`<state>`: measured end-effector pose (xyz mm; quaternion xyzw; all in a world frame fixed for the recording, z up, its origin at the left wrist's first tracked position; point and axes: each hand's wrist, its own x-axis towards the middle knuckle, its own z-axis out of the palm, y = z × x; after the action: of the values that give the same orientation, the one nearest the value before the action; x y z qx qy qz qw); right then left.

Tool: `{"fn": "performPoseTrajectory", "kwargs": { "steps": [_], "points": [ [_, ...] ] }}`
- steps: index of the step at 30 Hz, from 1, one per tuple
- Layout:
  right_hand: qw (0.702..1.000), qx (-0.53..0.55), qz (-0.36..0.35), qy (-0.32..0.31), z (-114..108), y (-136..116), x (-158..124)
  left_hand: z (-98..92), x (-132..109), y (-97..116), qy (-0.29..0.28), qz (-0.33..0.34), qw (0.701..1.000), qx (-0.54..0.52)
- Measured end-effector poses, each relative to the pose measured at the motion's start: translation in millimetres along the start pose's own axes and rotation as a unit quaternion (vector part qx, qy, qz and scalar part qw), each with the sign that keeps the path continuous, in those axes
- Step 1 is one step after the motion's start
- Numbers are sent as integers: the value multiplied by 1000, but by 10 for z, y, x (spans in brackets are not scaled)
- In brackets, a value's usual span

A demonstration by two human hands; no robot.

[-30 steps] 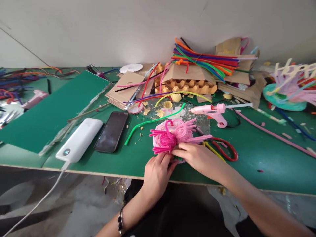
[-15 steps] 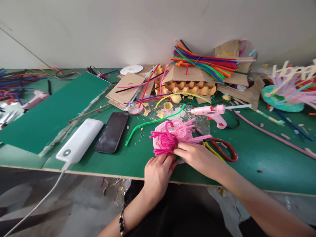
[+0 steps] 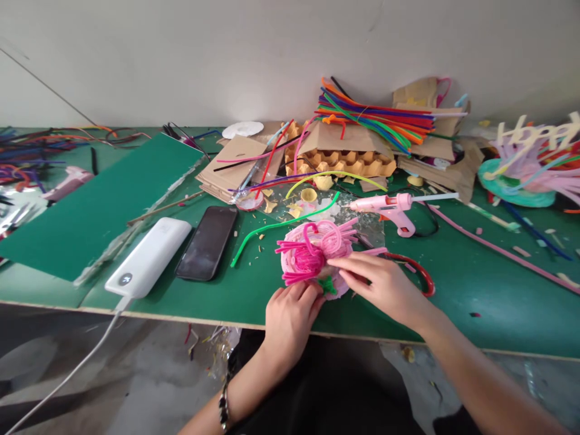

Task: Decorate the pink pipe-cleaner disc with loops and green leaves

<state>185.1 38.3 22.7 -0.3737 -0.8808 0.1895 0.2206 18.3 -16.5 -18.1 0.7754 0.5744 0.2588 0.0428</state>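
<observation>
A round pink pipe-cleaner piece [image 3: 339,238] lies on the green table near its front edge, with a darker magenta bundle on its left and a small green part [image 3: 328,285] at its lower side. My left hand [image 3: 291,317] has its fingers closed on the lower edge of the piece. Just right of the magenta bundle, my right hand [image 3: 385,284] touches the piece with its thumb and index finger pinched together; whatever lies between the tips is too small to tell. Red-handled scissors [image 3: 423,278] are partly hidden behind my right hand.
A pink glue gun [image 3: 389,208] lies behind the piece. To the left are a phone [image 3: 206,243] and a white power bank [image 3: 147,257] with a cable. Egg carton [image 3: 348,162], cardboard and pipe cleaners [image 3: 376,118] line the back; another craft [image 3: 516,181] sits right.
My right hand has lifted slightly and shifted right, uncovering the green part and covering more of the scissors. My left hand has stayed in place.
</observation>
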Motion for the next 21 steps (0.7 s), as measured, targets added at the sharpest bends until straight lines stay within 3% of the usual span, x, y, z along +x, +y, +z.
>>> {"fn": "performPoseTrajectory", "kwargs": {
  "steps": [2, 9, 14, 21],
  "points": [
    [1000, 2, -1, 22, -2, 23, -44, 4, 0, 1, -3, 4, 1000, -1],
    [999, -28, -36, 2, 200, 22, -98, -22, 2, -14, 9, -16, 999, -33],
    [999, -21, -19, 16, 261, 7, -105, -47, 35, -24, -13, -58, 997, -39],
    [1000, -6, 16, -4, 246, 0, -102, -30, 55, 3, -1, -63, 998, 10]
  ]
}}
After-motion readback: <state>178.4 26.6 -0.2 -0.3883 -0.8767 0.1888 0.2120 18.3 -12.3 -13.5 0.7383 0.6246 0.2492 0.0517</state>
